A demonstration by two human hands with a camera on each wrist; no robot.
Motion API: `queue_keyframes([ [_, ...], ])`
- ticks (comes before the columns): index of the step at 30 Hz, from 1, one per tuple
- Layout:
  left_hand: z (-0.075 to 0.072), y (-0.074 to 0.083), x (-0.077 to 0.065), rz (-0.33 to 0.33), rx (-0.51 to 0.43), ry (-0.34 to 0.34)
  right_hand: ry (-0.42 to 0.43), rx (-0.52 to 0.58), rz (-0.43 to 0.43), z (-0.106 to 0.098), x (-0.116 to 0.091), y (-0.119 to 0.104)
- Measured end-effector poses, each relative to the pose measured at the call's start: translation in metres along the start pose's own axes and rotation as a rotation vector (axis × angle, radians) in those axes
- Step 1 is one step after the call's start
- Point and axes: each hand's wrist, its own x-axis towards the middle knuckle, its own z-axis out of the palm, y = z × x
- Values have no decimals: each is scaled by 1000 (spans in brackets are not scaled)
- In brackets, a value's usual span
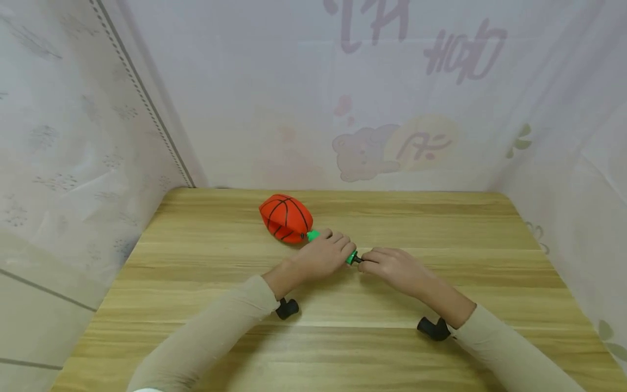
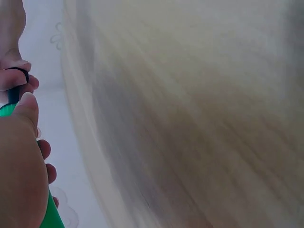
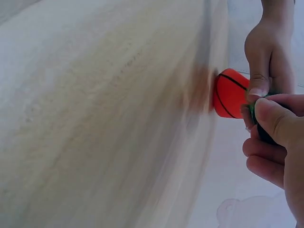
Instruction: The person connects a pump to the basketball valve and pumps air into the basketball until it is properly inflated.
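Observation:
A half-collapsed orange-red toy basketball point(image 1: 286, 214) with black lines lies on the table, joined at its right side to a green hand pump point(image 1: 313, 235). My left hand point(image 1: 325, 255) grips the pump's green barrel, its fingers wrapped round it in the left wrist view. At the pump's other end, my right hand point(image 1: 394, 267) holds the black handle point(image 1: 359, 260), with thumb and fingers curled about it. Much of the barrel and handle is hidden by the hands. Part of the ball point(image 3: 230, 95) also shows beyond both hands in the right wrist view.
The wood-grain table point(image 1: 343, 348) runs back to a pale printed cloth wall point(image 1: 274, 81). Similar cloth hangs at the left and right sides. A black wrist mount point(image 1: 287, 309) sits under the left wrist, another black mount point(image 1: 434, 329) under the right.

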Motion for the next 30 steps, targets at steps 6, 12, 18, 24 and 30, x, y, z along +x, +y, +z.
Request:
queue_keyframes([
  [6,2,-3,0,-5,-24,23,26,-13,-9,-2,-9,-1],
  [12,3,-7,-2,-1,-59,43,53,-3,3,-20,-42,-10],
  [18,3,-5,-3,24,-58,31,89,-18,8,-30,-71,-21],
  [24,3,-4,0,6,-51,27,62,-25,16,-31,-61,-17],
  [30,0,-4,1,-2,15,26,20,19,42,-16,-35,-11],
])
